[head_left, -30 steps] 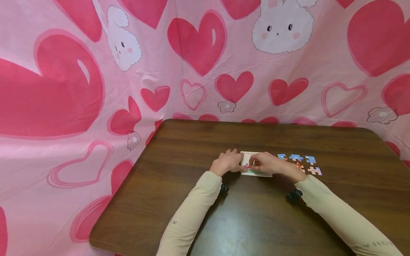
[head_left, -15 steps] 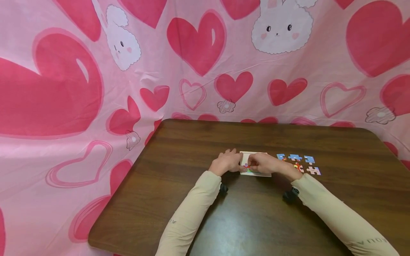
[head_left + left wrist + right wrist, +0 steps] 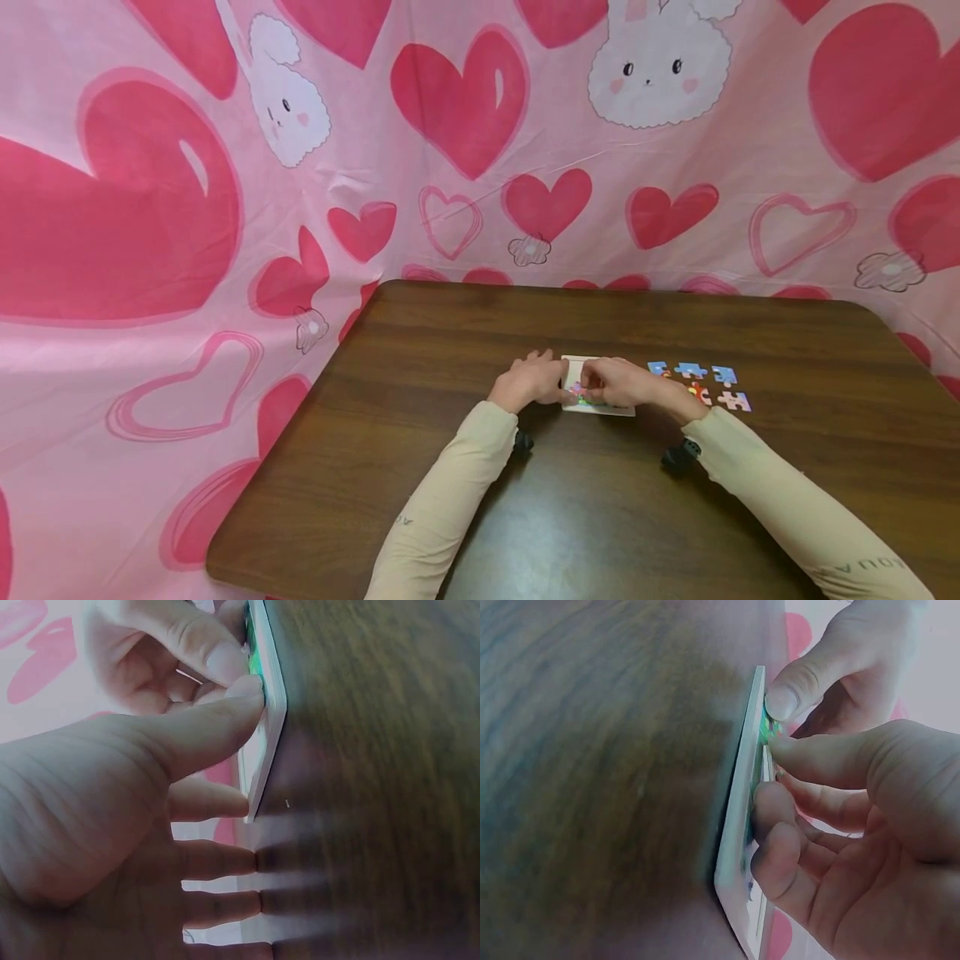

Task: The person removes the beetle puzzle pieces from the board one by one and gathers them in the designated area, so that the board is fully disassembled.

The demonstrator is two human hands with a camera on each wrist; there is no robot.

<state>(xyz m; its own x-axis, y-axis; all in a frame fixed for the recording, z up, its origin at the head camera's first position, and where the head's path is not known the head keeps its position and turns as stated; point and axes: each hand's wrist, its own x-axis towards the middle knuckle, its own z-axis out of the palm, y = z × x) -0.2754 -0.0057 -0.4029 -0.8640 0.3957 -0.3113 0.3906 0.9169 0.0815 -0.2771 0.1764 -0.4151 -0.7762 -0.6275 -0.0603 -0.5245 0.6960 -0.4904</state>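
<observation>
A small white puzzle tray (image 3: 574, 368) lies flat on the table, with a colourful puzzle piece (image 3: 577, 389) at its left side. My left hand (image 3: 528, 382) rests at the tray's left edge. Its fingers are straight and spread, the index tip touching the tray, the others on the table; its thumb presses on the green part of the piece (image 3: 769, 730). Over the tray's middle, my right hand (image 3: 619, 382) has curled fingers and pinches a thin, pale-edged puzzle piece (image 3: 767, 763) beside the left thumb. That piece's picture is mostly hidden by the fingers.
To the right of the tray lie several loose puzzle pieces, among them a blue one (image 3: 691, 369), another blue one (image 3: 724, 374) and a pinkish one (image 3: 736, 401). The right forearm partly covers others. Behind the brown wooden table (image 3: 465, 325) hangs a pink heart-print cloth (image 3: 465, 100).
The right hand has shifted very slightly left over the tray, along with its forearm. The left hand stays in place, and the loose pieces have not moved on the table.
</observation>
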